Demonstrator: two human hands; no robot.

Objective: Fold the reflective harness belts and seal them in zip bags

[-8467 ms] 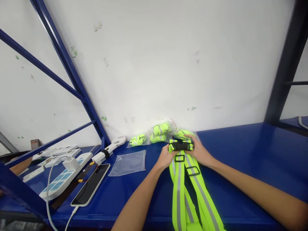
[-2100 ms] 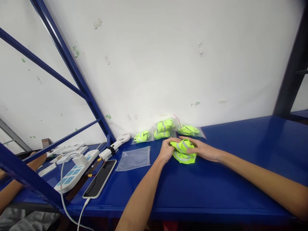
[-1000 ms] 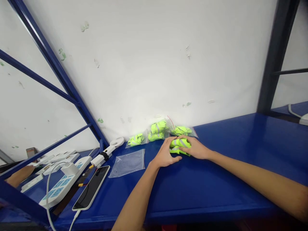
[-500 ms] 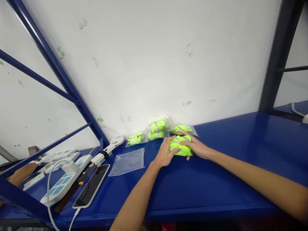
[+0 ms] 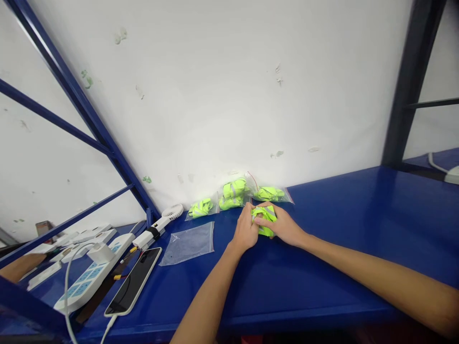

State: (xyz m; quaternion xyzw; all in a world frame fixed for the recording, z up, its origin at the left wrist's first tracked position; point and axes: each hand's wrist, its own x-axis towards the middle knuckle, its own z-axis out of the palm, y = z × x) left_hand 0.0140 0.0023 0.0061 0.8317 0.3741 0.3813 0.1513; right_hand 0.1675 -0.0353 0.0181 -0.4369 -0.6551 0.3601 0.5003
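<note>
Between both hands is a folded neon-yellow reflective vest (image 5: pixel 265 229) with grey stripes, squeezed into a small bundle just above or on the blue tabletop. My left hand (image 5: pixel 246 227) is closed around its left side. My right hand (image 5: pixel 283 224) grips it from the right, thumb across the front and fingers over the top. Parts of the bundle are hidden by the fingers. To the left of my hands, a clear zip bag (image 5: pixel 188 243) lies flat. Behind them sit more yellow bundles in clear bags: a stacked pair (image 5: pixel 234 193), one at the left (image 5: pixel 201 208) and one at the right (image 5: pixel 269 193).
A phone (image 5: pixel 134 282) on a charging cable lies at the left, near a white handheld fan (image 5: pixel 172 211) and a power strip (image 5: pixel 95 272). Blue frame bars (image 5: pixel 107 138) rise at the left. Beyond them another person's arm (image 5: pixel 23 267) shows. A white wall (image 5: pixel 229 95) stands behind the table.
My hands have come closer together, pressing the yellow vest into a smaller, narrower bundle. The right hand moved left, and the view shifted slightly.
</note>
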